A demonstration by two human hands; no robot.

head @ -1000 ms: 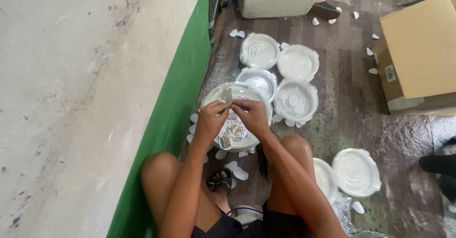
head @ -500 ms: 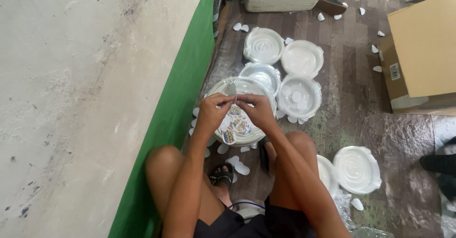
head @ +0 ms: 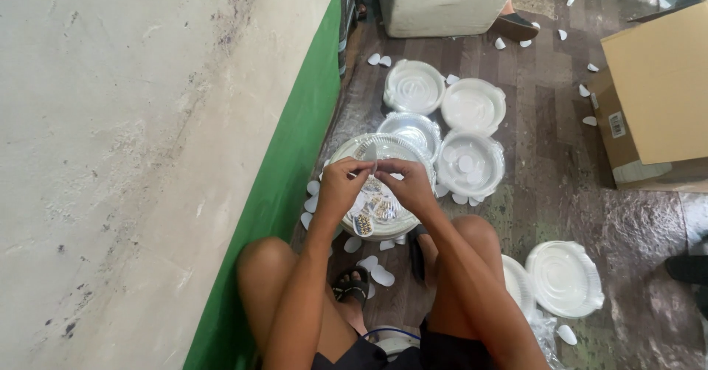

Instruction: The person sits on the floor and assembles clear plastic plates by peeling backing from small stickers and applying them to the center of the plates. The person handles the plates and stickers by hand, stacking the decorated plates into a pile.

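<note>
I squat on the floor by a wall. My left hand [head: 344,185] and my right hand [head: 408,184] meet over a round clear plastic lid [head: 346,149] and together pinch a small pale oval sticker [head: 371,154] held upright between the fingertips. Several printed oval stickers [head: 365,225] lie in the lid under my hands. Stacks of white and clear plastic lids [head: 472,106] sit just beyond.
A green-painted wall base [head: 280,193] runs along the left. White oval peelings [head: 381,274] litter the dark wood floor. A cardboard box [head: 656,97] stands at right, a white container [head: 442,1] at the top, more lids [head: 564,278] at lower right. A dark shoe [head: 689,268] is at the right edge.
The view has shifted slightly; my hands stay together over the lid, and the small sticker now stands up between my fingertips.
</note>
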